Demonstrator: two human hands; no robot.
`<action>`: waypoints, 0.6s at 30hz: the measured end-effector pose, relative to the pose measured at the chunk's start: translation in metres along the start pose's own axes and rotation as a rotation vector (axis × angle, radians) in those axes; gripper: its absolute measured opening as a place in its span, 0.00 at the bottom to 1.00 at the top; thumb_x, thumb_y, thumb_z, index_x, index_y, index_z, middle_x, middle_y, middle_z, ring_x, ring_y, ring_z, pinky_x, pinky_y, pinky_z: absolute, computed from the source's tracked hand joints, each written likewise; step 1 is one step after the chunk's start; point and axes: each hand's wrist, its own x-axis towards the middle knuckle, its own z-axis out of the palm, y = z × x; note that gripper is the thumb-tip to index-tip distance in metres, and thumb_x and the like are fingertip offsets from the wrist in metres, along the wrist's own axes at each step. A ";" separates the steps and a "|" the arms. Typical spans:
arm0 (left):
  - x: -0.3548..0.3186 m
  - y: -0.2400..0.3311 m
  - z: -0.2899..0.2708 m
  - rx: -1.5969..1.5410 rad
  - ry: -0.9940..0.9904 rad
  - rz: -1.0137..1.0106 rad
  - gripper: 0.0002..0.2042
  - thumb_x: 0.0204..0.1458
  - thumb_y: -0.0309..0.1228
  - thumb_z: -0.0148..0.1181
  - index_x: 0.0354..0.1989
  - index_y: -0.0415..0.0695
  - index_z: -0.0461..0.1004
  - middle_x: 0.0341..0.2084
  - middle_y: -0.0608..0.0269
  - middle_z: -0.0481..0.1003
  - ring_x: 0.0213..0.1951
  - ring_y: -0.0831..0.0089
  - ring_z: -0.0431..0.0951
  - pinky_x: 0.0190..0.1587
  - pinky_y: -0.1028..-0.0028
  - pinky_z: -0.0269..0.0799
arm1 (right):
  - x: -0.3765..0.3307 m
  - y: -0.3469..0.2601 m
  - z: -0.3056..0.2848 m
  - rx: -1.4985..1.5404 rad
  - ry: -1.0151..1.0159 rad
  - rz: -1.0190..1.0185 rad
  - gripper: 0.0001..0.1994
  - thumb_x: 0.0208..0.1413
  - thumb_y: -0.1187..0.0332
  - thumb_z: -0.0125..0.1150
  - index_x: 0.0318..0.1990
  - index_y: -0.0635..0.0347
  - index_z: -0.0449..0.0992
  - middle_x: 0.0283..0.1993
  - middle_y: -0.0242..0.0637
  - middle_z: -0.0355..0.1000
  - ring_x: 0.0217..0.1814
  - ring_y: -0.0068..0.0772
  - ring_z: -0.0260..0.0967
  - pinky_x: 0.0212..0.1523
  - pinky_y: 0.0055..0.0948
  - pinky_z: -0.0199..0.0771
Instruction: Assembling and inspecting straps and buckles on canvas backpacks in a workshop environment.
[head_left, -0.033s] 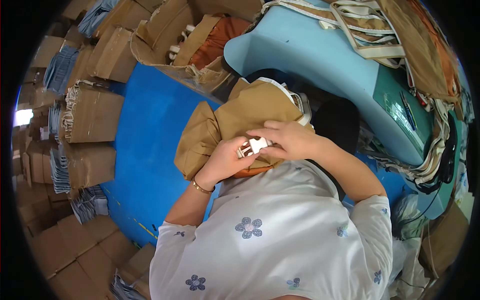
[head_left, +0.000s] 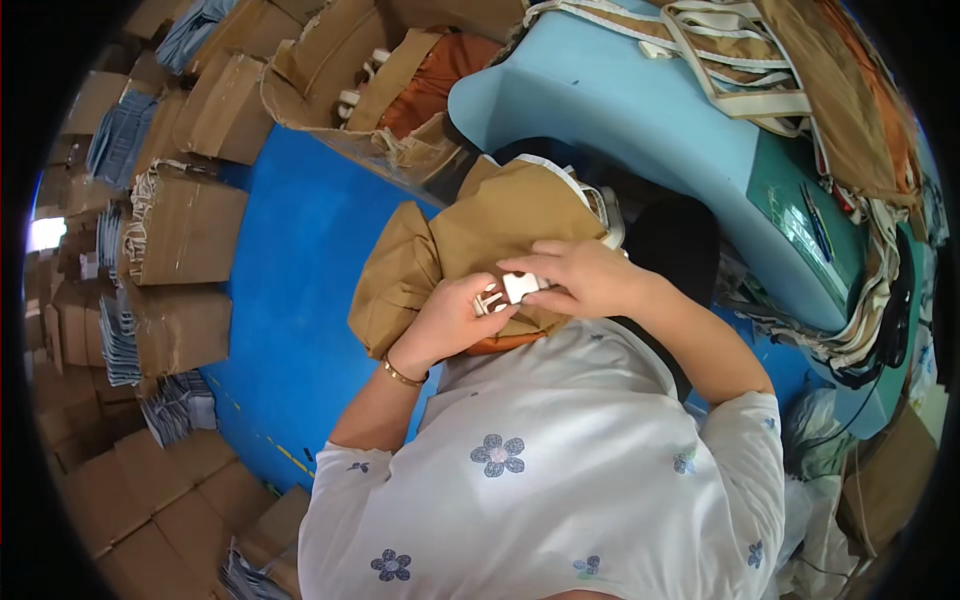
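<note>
Left hand (head_left: 447, 318) is closed on the white pronged buckle half (head_left: 488, 302) and right hand (head_left: 590, 281) on the socket half (head_left: 519, 287), ends facing each other over tan fabric (head_left: 490, 228) just before the floral shirt (head_left: 570, 430), seemingly for alignment.

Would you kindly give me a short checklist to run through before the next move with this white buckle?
1. Left hand grips the pronged half: ok, held between thumb and fingers.
2. Right hand grips the socket half: ok, held at its right end.
3. Halves face each other: ok, prongs point toward the socket.
4. Halves fully joined: not ok, prongs show outside the socket.
5. Prong tips just inside the socket: cannot tell, too small to see.
6. Brown cloth out of the way of the prongs: ok, it lies behind and below the hands.
</note>
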 end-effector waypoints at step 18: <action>0.003 0.007 0.007 0.147 -0.121 0.099 0.43 0.43 0.35 0.64 0.68 0.47 0.46 0.31 0.49 0.76 0.33 0.53 0.77 0.36 0.63 0.71 | -0.003 -0.011 0.002 0.084 -0.165 0.007 0.19 0.53 0.57 0.61 0.44 0.56 0.63 0.27 0.43 0.72 0.30 0.50 0.72 0.30 0.44 0.70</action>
